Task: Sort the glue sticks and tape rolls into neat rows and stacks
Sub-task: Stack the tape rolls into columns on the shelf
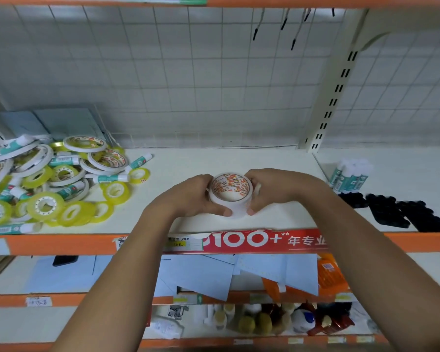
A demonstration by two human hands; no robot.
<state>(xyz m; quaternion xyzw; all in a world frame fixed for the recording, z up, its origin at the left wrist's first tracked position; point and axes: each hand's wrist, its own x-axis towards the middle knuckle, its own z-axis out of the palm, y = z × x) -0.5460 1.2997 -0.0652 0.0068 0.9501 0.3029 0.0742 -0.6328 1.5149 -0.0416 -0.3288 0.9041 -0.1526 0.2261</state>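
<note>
**Both grips clasp the tape stack**

On the shelf (239, 158), the left grip (188, 196) and right grip (277, 191) curl round the tape stack (235, 210). Left of the stack lies a jumbled pile (56, 179); right of it, glue sticks (349, 175) stand upright.

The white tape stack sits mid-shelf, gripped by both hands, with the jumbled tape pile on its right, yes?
No: the head view shows the jumbled tape pile left of the white tape stack, which sits mid-shelf, gripped by the left hand and right hand.
</note>
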